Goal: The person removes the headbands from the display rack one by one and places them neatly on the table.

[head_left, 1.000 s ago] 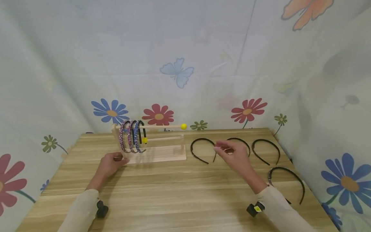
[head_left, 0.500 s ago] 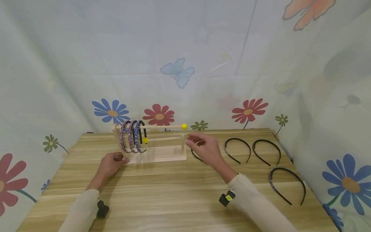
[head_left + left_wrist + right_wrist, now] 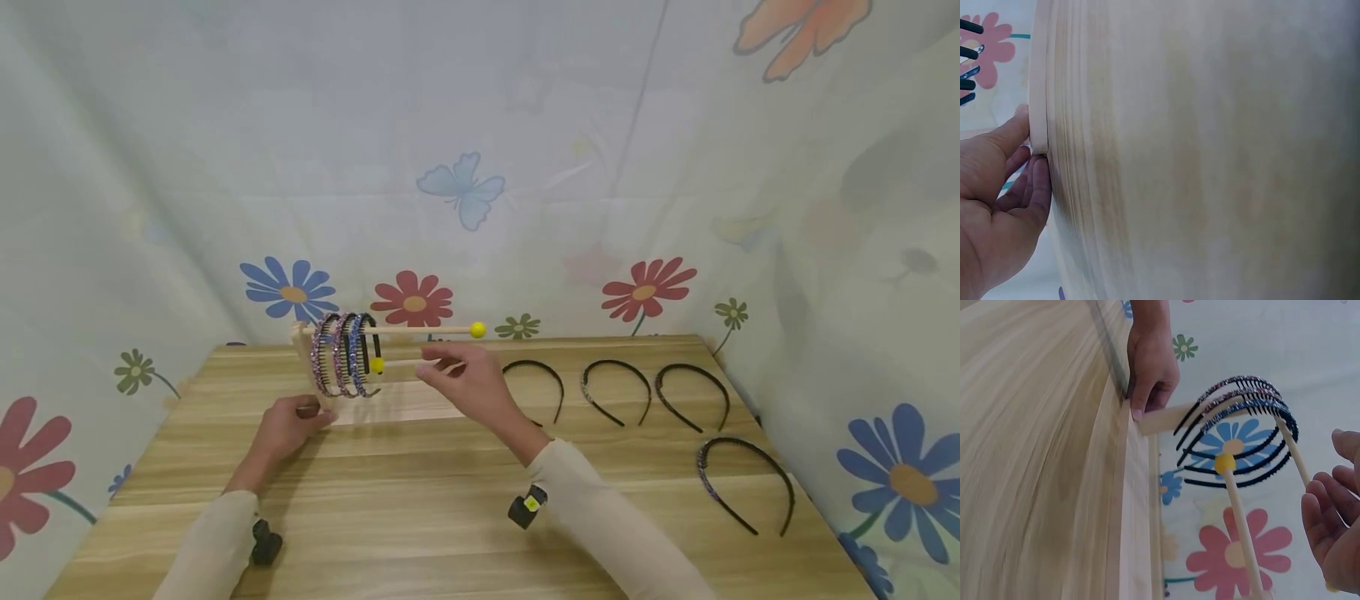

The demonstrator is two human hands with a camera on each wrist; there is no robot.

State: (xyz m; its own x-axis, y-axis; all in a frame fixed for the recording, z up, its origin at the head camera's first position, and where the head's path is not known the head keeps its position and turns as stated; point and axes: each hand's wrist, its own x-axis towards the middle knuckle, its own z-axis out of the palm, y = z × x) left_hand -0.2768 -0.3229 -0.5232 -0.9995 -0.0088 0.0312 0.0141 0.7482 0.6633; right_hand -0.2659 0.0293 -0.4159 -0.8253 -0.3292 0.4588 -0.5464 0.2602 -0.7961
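Note:
A pale wooden headband rack (image 3: 393, 408) stands on the table, with two rods ending in yellow balls. My left hand (image 3: 288, 429) grips the rack's left end low down; in the left wrist view its thumb lies over the base board (image 3: 1039, 75), with the fingers underneath. Three glittery toothed headbands (image 3: 354, 358), two pinkish and one blue, hang on the upper rod (image 3: 427, 330) near its left end. Beside the rods, right of those headbands, my right hand (image 3: 476, 383) is raised with loosely bent fingers and nothing in them. The right wrist view shows its fingertips close to the upper rod (image 3: 1294, 453).
Several dark headbands lie on the right of the wood-grain table (image 3: 420, 517): one headband (image 3: 561, 392) partly behind my right hand, two others, and one headband (image 3: 757, 450) nearer the front. A flower-printed cloth (image 3: 525, 250) hangs behind the table.
My right hand has moved left from over the loose headbands to the rack's rods, uncovering the headbands there. The left hand has stayed on the rack.

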